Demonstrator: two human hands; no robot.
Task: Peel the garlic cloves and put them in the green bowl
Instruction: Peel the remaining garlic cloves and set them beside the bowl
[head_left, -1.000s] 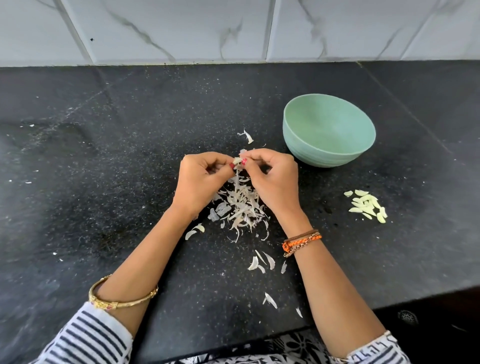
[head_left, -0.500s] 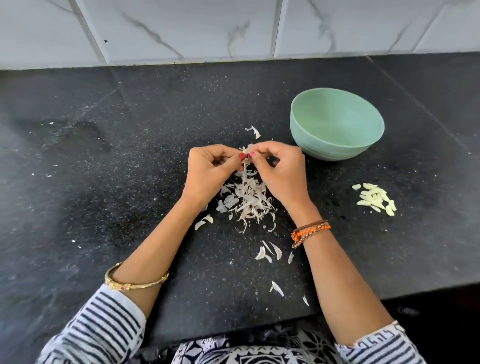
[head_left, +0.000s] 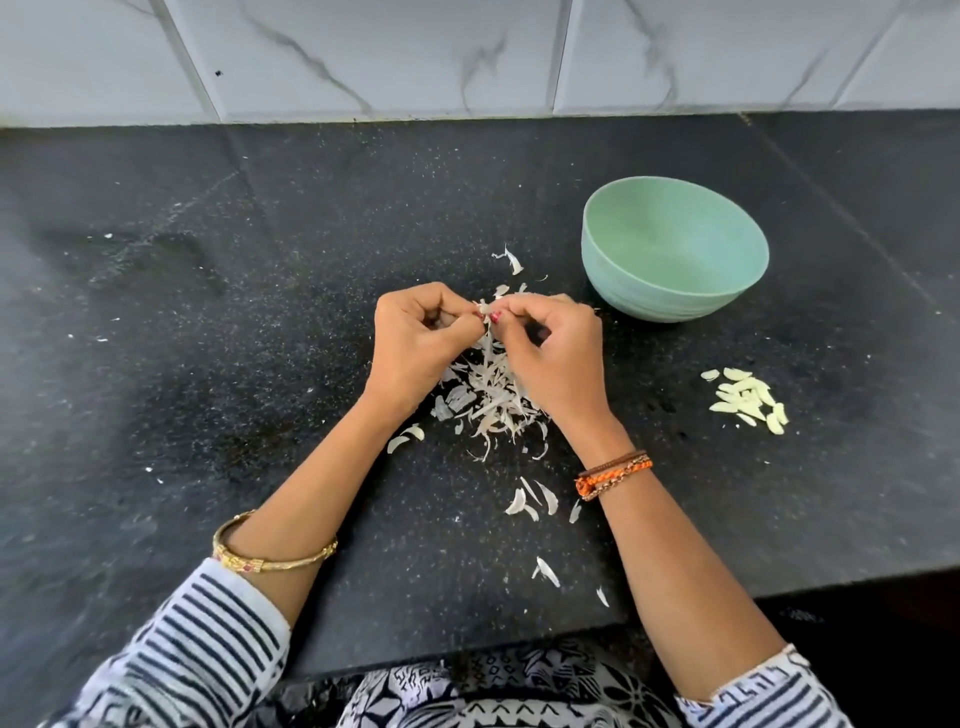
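Black stone bench carries our work: our left hand and right hand meet fingertip to fingertip, both curled and pinching one garlic clove above the pile of skins. The green bowl sits just beyond our right hand; peeled cloves lie to its near right.

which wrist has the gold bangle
The left wrist wears the gold bangle; the right wrist has orange and brown bands instead.
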